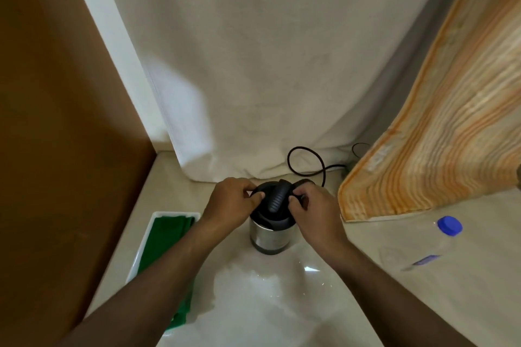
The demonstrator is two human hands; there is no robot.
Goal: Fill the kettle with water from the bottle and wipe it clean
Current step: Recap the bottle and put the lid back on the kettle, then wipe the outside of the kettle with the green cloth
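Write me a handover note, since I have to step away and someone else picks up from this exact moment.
Left hand: fingers on the left edge of the kettle lid.
Right hand: fingers on the lid's right edge, by the handle.
Kettle: upright on the counter, lid on, cord trailing behind.
Bottle: lying at the right, blue cap on.
Green cloth: in the white tray at the left, untouched.
Done: nothing poured.
Left: open lid, uncap bottle, pour, close, wipe.

Makeshift home recording corner: glossy counter [282,304] backed by white sheet [253,65]; brown door [56,93] left of sheet, striped cloth [437,135] right.
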